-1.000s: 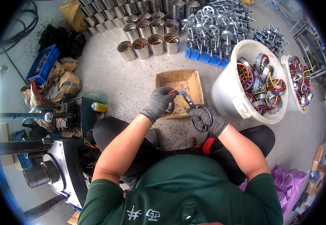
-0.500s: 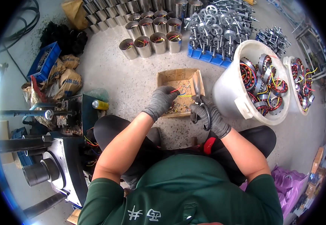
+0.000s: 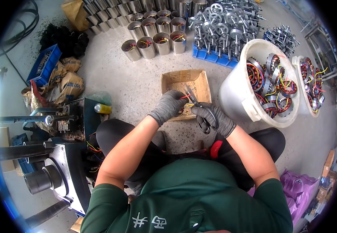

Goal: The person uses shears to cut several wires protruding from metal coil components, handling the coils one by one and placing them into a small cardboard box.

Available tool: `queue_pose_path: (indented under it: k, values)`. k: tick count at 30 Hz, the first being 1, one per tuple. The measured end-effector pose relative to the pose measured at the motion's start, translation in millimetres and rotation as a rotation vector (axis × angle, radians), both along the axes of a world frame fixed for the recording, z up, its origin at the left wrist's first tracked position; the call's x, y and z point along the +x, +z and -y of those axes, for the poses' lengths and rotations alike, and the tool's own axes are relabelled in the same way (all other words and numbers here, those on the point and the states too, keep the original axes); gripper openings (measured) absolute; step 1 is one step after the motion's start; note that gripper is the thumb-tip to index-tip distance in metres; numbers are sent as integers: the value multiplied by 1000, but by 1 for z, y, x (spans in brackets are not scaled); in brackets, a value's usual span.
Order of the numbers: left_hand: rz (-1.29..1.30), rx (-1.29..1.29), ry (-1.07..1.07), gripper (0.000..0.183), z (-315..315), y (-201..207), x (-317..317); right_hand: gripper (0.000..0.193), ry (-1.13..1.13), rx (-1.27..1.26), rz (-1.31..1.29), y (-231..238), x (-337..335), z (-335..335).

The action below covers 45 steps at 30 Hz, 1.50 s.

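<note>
In a grey glove, my left hand [image 3: 169,105] is closed in a pinch on a red wire [image 3: 185,96], whose end sticks out past the fingertips. Black-handled scissors [image 3: 191,95] are in my gloved right hand [image 3: 217,119], fingers round the handles. Their blades point up and left, close to the red wire; whether they touch it I cannot tell. Both hands hover over the near part of an open cardboard box [image 3: 204,83], which has small scraps at its bottom. A bit of yellow wire shows between the hands.
A white tub [image 3: 234,93] of wound motor stators [image 3: 271,91] stands at right, a second container beyond it. Metal cylinders [image 3: 146,48] line the far floor beside a blue crate [image 3: 215,58] heaped with metal shafts. Machinery [image 3: 65,167] and a yellow can [image 3: 103,108] are at left.
The scissors have swung left from the box's right side to the red wire, as my right hand shifted slightly left. My left hand stays nearly in place, still pinching.
</note>
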<state>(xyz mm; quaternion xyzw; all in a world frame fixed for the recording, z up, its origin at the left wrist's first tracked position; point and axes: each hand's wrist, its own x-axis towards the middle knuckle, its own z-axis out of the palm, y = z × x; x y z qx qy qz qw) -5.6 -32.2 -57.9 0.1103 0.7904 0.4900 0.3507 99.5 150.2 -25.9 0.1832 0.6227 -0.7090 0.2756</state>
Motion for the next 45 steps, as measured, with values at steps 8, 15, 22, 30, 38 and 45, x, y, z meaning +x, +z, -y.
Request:
queue_pose_path:
  k: [8, 15, 22, 30, 38, 45]
  values:
    - [-68, -1, 72, 30, 3, 0, -10, 26, -306, -190, 55, -48, 4, -8]
    - [-98, 342, 315, 30, 77, 57, -43, 28, -358, -293, -74, -50, 3, -3]
    - [-236, 258, 435, 28, 201, 114, -31, 45, -316, -186, -169, -47, 5, -8]
    - [-206, -306, 406, 32, 312, 87, 32, 23, -266, -75, -93, -39, -1, -12]
    - [-159, -608, 679, 31, 430, 33, 119, 21, -257, -34, -140, -15, 0, -3]
    - [-314, -687, 879, 29, 470, -53, 201, 17, -234, -101, -211, -4, 2, -1]
